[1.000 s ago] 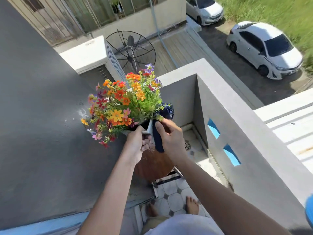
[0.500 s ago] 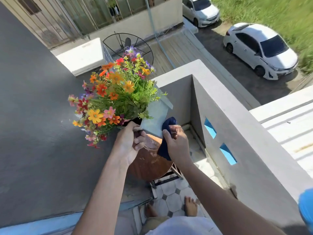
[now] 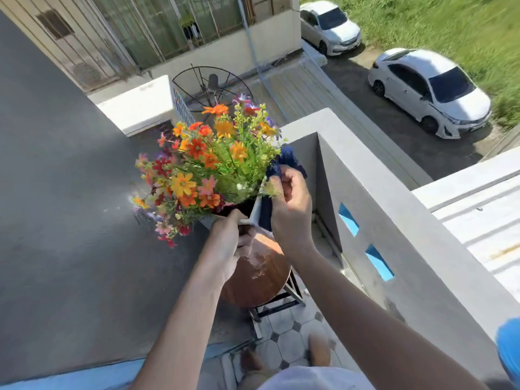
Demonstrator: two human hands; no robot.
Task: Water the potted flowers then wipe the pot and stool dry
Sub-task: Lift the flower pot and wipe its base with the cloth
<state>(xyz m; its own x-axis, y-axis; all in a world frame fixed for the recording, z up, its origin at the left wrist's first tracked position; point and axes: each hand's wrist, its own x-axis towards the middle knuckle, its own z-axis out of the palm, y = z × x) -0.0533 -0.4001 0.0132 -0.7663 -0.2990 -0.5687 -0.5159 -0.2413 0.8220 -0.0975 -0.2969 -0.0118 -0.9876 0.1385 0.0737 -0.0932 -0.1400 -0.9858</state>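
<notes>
Wiping the pot (image 3: pixel 254 213), held above the wet stool (image 3: pixel 261 273), the right hand (image 3: pixel 291 209) pinches the cloth (image 3: pixel 284 164), the left hand (image 3: pixel 229 240) clasps its rim; drying the stool follows.

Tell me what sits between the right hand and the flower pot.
In the head view, a dark blue cloth lies between the right hand and the flower pot.

Wall: you are facing a grey parapet (image 3: pixel 394 209) with blue slots.
Floor: you are standing on patterned tiles (image 3: pixel 289 347).
Light: sun is shining hard.
</notes>
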